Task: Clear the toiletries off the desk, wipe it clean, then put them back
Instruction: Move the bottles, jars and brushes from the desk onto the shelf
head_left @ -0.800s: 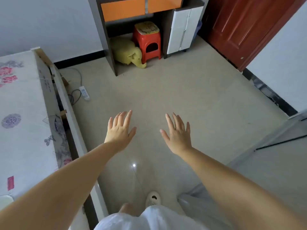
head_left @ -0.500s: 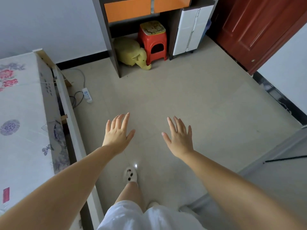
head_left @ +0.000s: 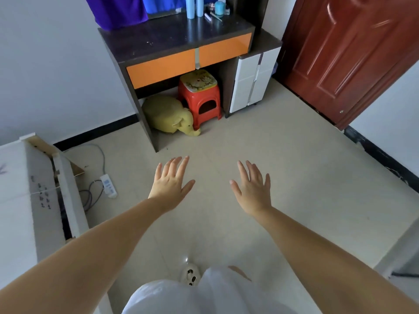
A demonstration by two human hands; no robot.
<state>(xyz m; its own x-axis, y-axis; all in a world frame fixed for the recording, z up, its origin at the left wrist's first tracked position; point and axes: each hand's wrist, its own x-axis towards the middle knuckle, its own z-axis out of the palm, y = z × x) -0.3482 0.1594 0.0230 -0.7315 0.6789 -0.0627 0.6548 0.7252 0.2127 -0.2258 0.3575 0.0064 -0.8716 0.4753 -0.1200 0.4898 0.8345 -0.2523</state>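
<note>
Several toiletries (head_left: pixel 205 7) stand at the far right end of the dark desk (head_left: pixel 172 38), and I see them only at the top edge of the view: two tall pale-blue bottles (head_left: pixel 194 6) side by side, a small teal jar (head_left: pixel 219 7) to their right, and a couple of thin tubes or sticks lying flat near them, too small for me to name. The rest of the desktop is bare apart from a few light specks. Purple and blue cloth (head_left: pixel 127 10) hangs over the desk's back left part. Two orange drawer fronts (head_left: pixel 188 61) run under the top, and a white cabinet (head_left: pixel 251 81) adjoins the desk on the right. Beneath the desk sit a red plastic stool (head_left: pixel 200 96) and, touching its left side, a yellow elephant toy (head_left: pixel 170 115). My left hand (head_left: pixel 170 185) and right hand (head_left: pixel 252 189) hover over the pale tiled floor, well short of the desk, both spread flat with fingers apart and gripping nothing. A white power strip (head_left: pixel 108 185) with its cable lies on the floor to the left, beside a white bed frame (head_left: pixel 68 191). A brown door (head_left: pixel 344 60) fills the right.
</note>
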